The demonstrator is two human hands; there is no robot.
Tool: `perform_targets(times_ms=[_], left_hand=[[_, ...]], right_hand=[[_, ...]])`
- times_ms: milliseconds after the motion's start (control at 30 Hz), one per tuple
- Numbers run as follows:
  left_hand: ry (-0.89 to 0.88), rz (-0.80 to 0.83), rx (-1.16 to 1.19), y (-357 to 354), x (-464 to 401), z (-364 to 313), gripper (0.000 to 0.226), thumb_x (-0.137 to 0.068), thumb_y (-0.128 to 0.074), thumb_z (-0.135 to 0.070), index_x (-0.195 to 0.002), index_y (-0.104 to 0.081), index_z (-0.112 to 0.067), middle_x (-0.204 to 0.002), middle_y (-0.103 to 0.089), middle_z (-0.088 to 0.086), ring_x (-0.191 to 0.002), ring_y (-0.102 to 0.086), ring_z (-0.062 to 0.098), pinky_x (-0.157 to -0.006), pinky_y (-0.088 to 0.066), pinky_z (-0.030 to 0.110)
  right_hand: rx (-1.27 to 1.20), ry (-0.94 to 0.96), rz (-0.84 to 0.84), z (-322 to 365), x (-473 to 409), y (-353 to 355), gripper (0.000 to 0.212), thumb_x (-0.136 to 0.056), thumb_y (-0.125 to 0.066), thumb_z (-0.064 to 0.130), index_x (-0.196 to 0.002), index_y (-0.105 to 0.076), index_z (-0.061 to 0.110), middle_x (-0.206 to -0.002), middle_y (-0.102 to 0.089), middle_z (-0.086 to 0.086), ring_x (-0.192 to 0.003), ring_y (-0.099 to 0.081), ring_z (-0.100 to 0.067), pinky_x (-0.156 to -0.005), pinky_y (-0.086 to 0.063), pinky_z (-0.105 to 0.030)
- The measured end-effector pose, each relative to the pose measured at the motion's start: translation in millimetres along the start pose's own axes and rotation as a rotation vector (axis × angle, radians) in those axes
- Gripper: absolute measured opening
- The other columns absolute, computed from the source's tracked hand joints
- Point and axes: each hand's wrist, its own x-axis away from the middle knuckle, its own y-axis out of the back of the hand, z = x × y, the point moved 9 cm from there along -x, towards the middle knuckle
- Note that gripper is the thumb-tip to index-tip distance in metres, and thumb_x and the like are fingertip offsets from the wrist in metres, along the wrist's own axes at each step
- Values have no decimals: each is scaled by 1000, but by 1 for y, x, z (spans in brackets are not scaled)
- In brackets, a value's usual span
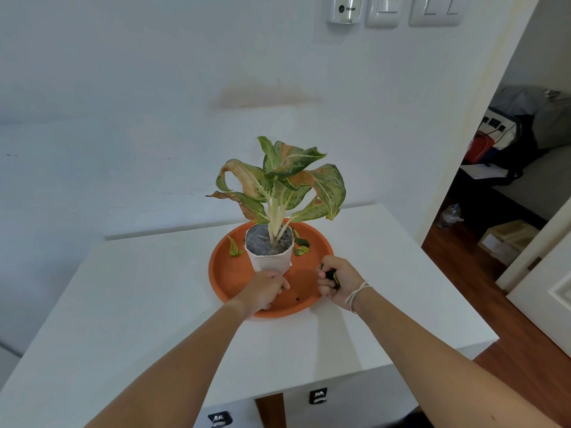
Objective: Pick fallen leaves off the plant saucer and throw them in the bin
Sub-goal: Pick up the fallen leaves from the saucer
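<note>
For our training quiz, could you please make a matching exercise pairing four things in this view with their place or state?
Things:
1. right hand
2. left hand
3. white pot
4. leaf left of the pot

Places or states:
A. lying loose on the orange saucer
B. standing in the saucer, holding the plant
C. closed on gathered leaves
D. knuckles at the pot's base

Pairs: 1-C, 2-D, 3-B, 4-A

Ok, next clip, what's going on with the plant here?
A person is clearing fallen leaves from the round orange saucer under a white-potted plant on a white table. The right hand is closed around several picked green leaves. The left hand is curled inside the saucer near the pot. A yellow-green leaf lies left of the pot and more leaves lie right. No bin shows.
</note>
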Motion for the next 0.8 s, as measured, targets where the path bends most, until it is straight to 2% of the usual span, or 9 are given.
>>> perform_targets(times_ms=[200, 367, 500, 633, 800], left_hand=[[-51, 17, -58, -6, -1, -3, 27, -88, -45, -12, -62, -45, -19, -59, -34, 0, -55, -33, 13, -51, -28, 23], [-68, -11, -82, -3, -5, -1, 31, -93, -36, -12, -68, -54, -20, -62, -39, 0, -55, -36, 13, -50, -29, 23], [-129, -20, -144, -4, -4, -5, 39, -95, -33, -13, -66, -56, -22, -62, -43, -3, -57, -39, 10, -52, -32, 20], [-135, -22, -145, -3, -4, -5, 35, -90, -36, -8, -61, -51, -19, -59, -41, -2, -55, -36, 12, -52, -30, 23], [-96, -19, -56, -2, -3, -3, 28, -83, -42, -3, -57, -42, -14, -58, -38, 1, -54, -34, 16, -53, -28, 26]], right_hand=[[7, 52, -52, 2, -2, 9, 28, -78, -26, -2, -56, -24, 16, -40, -39, -1, -27, -19, -8, -33, -14, -13], [-3, 70, -65, 2, 0, 15, 27, -76, -23, -2, -59, -24, 18, -39, -37, -1, -27, -18, -9, -35, -13, -13], [12, 61, -69, 0, 2, 17, 24, -77, -22, -2, -66, -39, 12, -39, -37, -2, -28, -18, -9, -34, -15, -13], [41, 68, -61, 1, 5, 18, 30, -79, -23, -2, -76, -51, 8, -41, -37, -1, -29, -20, -9, -34, -16, -14], [-28, 38, -34, -4, 4, 21, 23, -79, -26, 3, -63, -42, 10, -41, -39, 0, -28, -23, -9, -33, -16, -15]])
